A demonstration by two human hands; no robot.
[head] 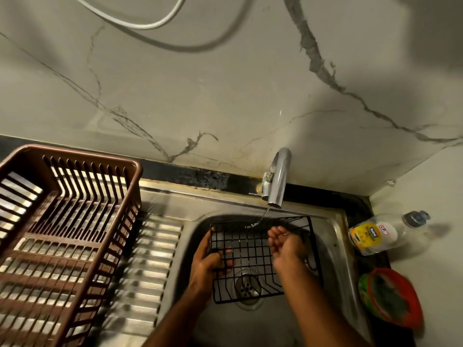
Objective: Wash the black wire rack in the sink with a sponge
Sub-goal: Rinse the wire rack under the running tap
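The left hand (208, 266) is gripping the black wire rack (260, 261) by its left edge over the sink (333, 236), while the empty right hand (283, 242), fingers relaxed, is hovering nearer the faucet (278, 181) stream

one rack (260, 256), two hands (208, 266), one bottle (375, 234).

You see black coated wire rack (260, 256), shiny steel sink (333, 236), ribbed drainboard (150, 249), glossy chrome tap (279, 179), brown plastic basket (75, 156) at left edge, probably matt.
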